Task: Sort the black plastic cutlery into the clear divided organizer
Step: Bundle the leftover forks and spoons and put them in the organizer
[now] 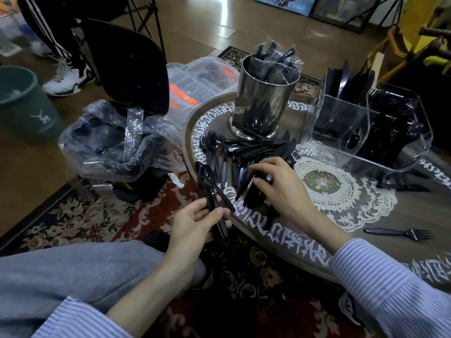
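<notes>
My left hand (197, 223) grips a stack of black spoons (207, 181) by the handles, bowls pointing up, just off the table's left edge. My right hand (275, 184) reaches into the loose pile of black forks and knives (234, 154) on the table, fingers curled over several pieces. The clear divided organizer (341, 123) stands at the right back of the table, with knives upright in a rear section and black cutlery in the right section. A lone fork (400, 232) lies near the table's front right.
A steel canister (261, 103) full of wrapped cutlery stands behind the pile. A white lace doily (351, 191) lies mid-table. Left of the table on the floor are a plastic-lined black bin (109, 145), a clear storage box (195, 79) and a green wastebasket (24, 106).
</notes>
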